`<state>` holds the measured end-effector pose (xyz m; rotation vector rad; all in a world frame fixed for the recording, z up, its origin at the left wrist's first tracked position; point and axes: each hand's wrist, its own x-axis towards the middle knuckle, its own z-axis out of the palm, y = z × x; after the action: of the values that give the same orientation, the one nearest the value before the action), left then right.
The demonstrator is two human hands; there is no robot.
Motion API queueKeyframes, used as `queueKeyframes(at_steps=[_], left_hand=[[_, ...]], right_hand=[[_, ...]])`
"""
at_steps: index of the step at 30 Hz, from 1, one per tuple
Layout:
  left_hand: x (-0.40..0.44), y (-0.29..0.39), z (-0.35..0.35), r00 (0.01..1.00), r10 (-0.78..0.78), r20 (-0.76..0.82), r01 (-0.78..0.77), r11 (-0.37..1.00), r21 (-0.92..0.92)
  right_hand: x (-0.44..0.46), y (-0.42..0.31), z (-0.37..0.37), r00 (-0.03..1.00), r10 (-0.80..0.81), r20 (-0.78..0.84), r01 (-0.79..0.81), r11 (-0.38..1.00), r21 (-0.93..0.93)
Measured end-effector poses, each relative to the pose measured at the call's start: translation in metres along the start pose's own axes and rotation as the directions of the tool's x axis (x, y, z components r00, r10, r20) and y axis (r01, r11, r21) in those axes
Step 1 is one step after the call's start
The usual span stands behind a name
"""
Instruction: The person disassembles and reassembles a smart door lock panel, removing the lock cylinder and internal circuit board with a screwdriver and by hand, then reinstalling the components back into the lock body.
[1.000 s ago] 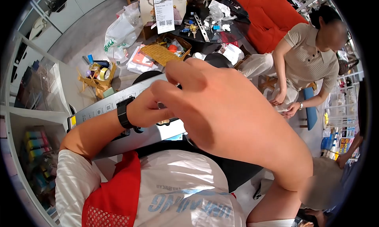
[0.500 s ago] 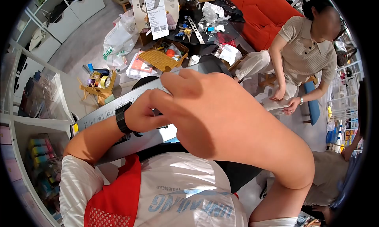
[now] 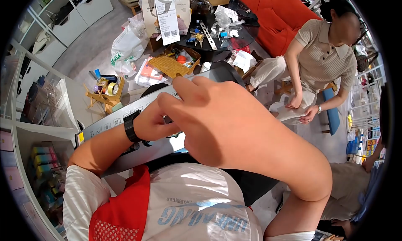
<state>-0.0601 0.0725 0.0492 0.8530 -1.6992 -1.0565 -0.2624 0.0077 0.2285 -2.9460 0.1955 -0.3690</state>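
Observation:
My right hand (image 3: 209,119) is raised close to the camera, back side up, fingers curled down and away. It hides most of what lies under it. My left hand (image 3: 151,125), with a black watch band at the wrist, comes in from the left and meets it. The left fingers are bent, and their tips are hidden behind the right hand. Whatever is held between the two hands cannot be made out. Beneath them a long silver-grey flat object (image 3: 113,123) with printed labels lies slanted in front of my body.
A round black table (image 3: 234,43) carries a paper bag (image 3: 146,10), crumpled tissues and small parts. On the floor are an open wicker box (image 3: 169,66), a small wooden holder with tape (image 3: 109,97) and a plastic bag (image 3: 127,44). A person (image 3: 326,60) sits at right; shelves (image 3: 42,144) stand left.
Both hands stay together over the silver-grey object, with only a very slight shift of the right hand. The surroundings sit slightly lower in view.

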Motion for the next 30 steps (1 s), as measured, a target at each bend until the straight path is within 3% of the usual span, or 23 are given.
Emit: queueKeyframes(at_steps=[4,10,13,19,22,28,30], left_hand=[[0.013,0.017,-0.003,0.999,0.042,-0.027,-0.038,0.993,0.112],[0.013,0.014,0.001,1.0,0.012,0.001,-0.012,0.998,0.068],[0.002,0.0,-0.003,0.998,-0.063,0.008,0.063,0.998,0.007],[0.014,0.01,0.0,1.0,-0.022,-0.01,0.024,0.987,0.159],[0.014,0.009,0.002,1.0,0.008,0.001,-0.008,0.955,0.298],[0.002,0.005,-0.002,0.999,0.033,-0.001,-0.033,0.999,0.009],[0.008,0.013,-0.005,0.997,0.069,0.015,-0.07,0.995,0.069]], right_hand=[[0.006,-0.005,0.003,0.965,0.226,0.135,-0.228,0.974,-0.007],[0.002,0.003,0.005,0.998,-0.022,-0.061,0.027,0.996,0.084],[0.0,0.003,0.003,0.993,-0.043,-0.106,0.049,0.998,0.05],[0.003,0.003,0.001,0.999,0.027,-0.03,-0.028,0.999,-0.032],[0.003,0.008,0.005,0.999,-0.026,-0.047,0.027,1.0,0.016],[0.004,0.005,0.005,0.998,0.041,-0.046,-0.041,0.999,-0.013],[0.005,0.004,0.007,0.995,0.095,-0.025,-0.095,0.995,-0.023]])
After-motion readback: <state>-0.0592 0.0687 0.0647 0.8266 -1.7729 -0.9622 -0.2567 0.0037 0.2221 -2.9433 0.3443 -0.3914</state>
